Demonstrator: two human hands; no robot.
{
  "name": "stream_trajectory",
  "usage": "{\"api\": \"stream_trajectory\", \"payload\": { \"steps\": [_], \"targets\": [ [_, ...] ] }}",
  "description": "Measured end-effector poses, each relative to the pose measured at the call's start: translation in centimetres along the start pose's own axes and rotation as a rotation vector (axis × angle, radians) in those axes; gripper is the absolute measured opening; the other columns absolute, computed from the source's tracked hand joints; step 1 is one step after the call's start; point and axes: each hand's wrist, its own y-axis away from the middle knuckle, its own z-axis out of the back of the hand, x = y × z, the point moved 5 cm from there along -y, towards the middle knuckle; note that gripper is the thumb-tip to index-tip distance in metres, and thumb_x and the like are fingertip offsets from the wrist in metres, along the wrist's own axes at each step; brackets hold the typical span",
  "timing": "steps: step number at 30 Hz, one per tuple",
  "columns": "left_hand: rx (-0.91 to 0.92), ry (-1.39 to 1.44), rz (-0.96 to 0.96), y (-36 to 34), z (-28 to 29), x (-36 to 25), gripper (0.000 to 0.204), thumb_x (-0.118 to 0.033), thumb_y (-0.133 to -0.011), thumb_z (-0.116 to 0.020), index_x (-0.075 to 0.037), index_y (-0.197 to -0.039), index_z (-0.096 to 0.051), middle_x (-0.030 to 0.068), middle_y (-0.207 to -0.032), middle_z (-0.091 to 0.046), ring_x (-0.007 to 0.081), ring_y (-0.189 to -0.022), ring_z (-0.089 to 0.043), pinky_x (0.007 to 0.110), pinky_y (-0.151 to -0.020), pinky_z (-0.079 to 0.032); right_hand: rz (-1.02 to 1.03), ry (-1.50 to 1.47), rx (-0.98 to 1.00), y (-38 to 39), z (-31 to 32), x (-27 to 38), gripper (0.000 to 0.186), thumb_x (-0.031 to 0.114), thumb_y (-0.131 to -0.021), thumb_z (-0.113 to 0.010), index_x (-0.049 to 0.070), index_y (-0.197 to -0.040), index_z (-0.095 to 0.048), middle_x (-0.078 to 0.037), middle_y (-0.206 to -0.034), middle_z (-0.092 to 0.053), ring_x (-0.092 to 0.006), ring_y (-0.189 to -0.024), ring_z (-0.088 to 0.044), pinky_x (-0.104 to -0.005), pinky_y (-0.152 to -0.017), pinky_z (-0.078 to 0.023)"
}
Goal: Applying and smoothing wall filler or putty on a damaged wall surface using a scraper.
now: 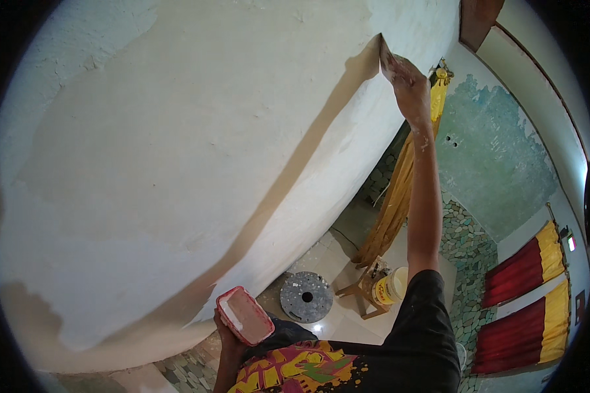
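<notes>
My right hand point(408, 77) is stretched up to the wall point(196, 131), its fingers closed around a thin flat scraper point(381, 51). The scraper shows nearly edge-on against the wall, so most of its shape is hidden. White smears mark the hand and wrist. Low in front of my body, my left hand point(227, 335) grips a red rectangular tub point(269, 322) from its left side. Smooth beige-pink paste point(250, 314) fills part of the tub, with a whiter patch at its left. Damp-looking darker coating covers much of the pale wall.
On the tiled floor, a grey speckled round block point(306, 297) with a central hole lies by the wall. A wooden stool point(355, 291) stands beside a white-and-yellow bucket point(391, 287). A yellow-brown curtain point(394, 203) hangs under my right arm; red-and-yellow curtains point(518, 331) hang farther right.
</notes>
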Motion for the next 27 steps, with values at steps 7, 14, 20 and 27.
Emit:
{"api": "stream_trajectory", "payload": {
  "steps": [7,14,20,27],
  "targets": [
    [0.009,-0.001,-0.004,-0.5,-0.9,-0.1,0.079,-0.073,-0.096,-0.04,-0.014,-0.147,-0.05,0.0117,-0.137,-0.062,0.0318,-0.121,-0.063,0.051,-0.103,-0.052,0.09,-0.068,0.218,7.3,-3.3,2.3,0.042,-0.014,-0.092,-0.057,0.005,-0.127,-0.071,-0.011,-0.129,-0.07,-0.0206,-0.123,-0.064,-0.0302,-0.103,-0.051],
    [0.09,-0.018,0.107,-1.3,-3.2,1.1,0.076,-0.074,-0.096,-0.04,-0.016,-0.143,-0.054,0.0099,-0.131,-0.066,0.031,-0.116,-0.066,0.052,-0.098,-0.055,0.0,-0.134,0.255,4.7,-1.0,-1.5,0.037,-0.01,-0.098,-0.054,-0.001,-0.131,-0.067,-0.009,-0.134,-0.067,-0.0172,-0.124,-0.06,-0.0303,-0.108,-0.046],
    [0.013,-0.041,0.041,-1.5,0.4,1.7,0.076,-0.07,-0.1,-0.035,-0.012,-0.146,-0.051,0.0124,-0.138,-0.063,0.0319,-0.123,-0.062,0.05,-0.105,-0.051,0.059,-0.198,0.109,1.2,-0.9,0.3,0.033,-0.008,-0.098,-0.055,0.001,-0.126,-0.07,-0.008,-0.126,-0.071,-0.0134,-0.113,-0.063,-0.0271,-0.099,-0.05],
    [0.031,-0.021,0.017,-1.6,0.8,0.9,0.074,-0.07,-0.099,-0.038,-0.013,-0.146,-0.052,0.0105,-0.136,-0.064,0.0308,-0.121,-0.063,0.049,-0.103,-0.052,0.245,-0.004,0.266,9.1,-4.2,2.9,0.057,-0.023,-0.083,-0.051,0.009,-0.125,-0.074,-0.013,-0.128,-0.07,-0.0283,-0.123,-0.066,-0.0327,-0.099,-0.056]
  ]
}}
